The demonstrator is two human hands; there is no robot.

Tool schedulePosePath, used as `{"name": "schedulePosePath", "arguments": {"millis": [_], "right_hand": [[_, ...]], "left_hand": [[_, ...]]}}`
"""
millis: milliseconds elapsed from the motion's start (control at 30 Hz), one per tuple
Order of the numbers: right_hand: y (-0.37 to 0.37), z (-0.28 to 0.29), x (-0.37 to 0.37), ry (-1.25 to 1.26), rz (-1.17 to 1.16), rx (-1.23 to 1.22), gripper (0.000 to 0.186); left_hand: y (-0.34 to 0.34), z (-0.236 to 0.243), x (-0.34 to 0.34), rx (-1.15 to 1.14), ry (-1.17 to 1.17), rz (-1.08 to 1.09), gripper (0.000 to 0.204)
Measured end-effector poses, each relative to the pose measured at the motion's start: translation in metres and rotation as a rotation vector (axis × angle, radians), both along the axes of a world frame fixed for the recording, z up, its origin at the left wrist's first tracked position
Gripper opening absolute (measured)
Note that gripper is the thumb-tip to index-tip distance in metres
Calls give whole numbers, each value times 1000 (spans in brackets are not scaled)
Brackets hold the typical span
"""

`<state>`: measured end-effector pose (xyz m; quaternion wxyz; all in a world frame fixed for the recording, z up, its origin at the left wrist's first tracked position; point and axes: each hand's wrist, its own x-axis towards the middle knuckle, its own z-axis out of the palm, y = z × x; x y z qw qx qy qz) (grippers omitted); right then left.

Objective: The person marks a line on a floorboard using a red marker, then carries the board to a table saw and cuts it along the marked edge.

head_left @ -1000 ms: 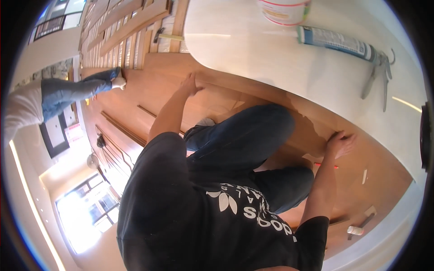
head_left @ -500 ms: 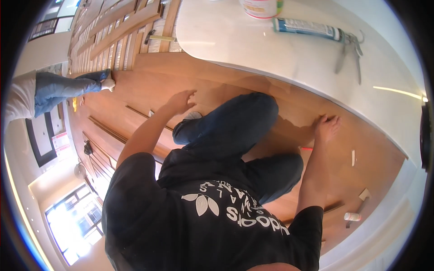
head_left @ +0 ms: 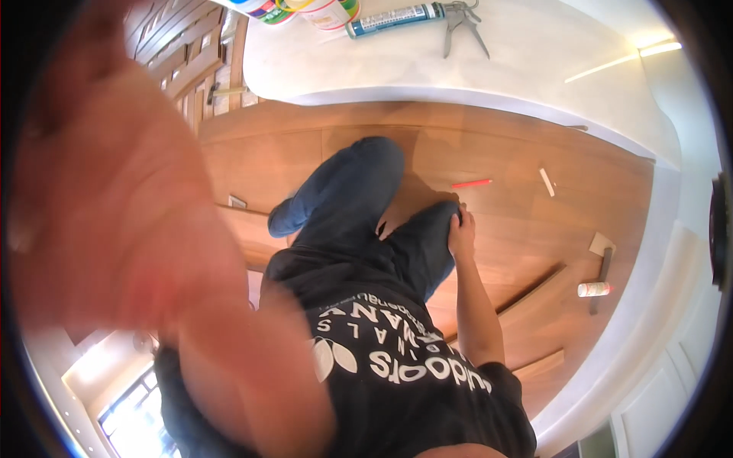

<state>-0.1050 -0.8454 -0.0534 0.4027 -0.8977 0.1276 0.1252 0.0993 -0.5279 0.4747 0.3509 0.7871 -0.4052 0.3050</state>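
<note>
My left hand is raised very close and fills the left side, smeared by motion. Its fingers blur together near the upper edge, so whether it holds anything cannot be made out. On my bent right knee rests my right hand, fingers laid over the dark blue jeans with nothing seen in them. Just beyond that knee, a red pencil-like stick lies on the wood plank floor. Farther right is a short white strip.
A white slab ahead carries a caulking gun and buckets. Rightward lie a white bottle, a pale-headed tool and a loose plank. A hammer lies far left near stacked boards.
My left hand has risen from over the floor to right before the camera, covering the other person's place. My right hand has moved from beside the slab onto my knee. The view has shifted.
</note>
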Motion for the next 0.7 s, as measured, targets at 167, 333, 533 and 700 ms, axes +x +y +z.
{"name": "schedulePosePath", "arguments": {"millis": [167, 333, 533, 700], "right_hand": [[-1, -2, 47, 83, 79, -12, 47], [12, 0, 45, 170, 223, 40, 56], [-3, -41, 28, -2, 72, -89, 52], [2, 4, -3, -228, -77, 87, 55]], "left_hand": [[-7, 51, -18, -10, -92, -129, 26], [15, 84, -61, 31, -98, -110, 26], [29, 30, -152, -120, 13, -314, 28], [75, 49, -168, -126, -46, -268, 29]]}}
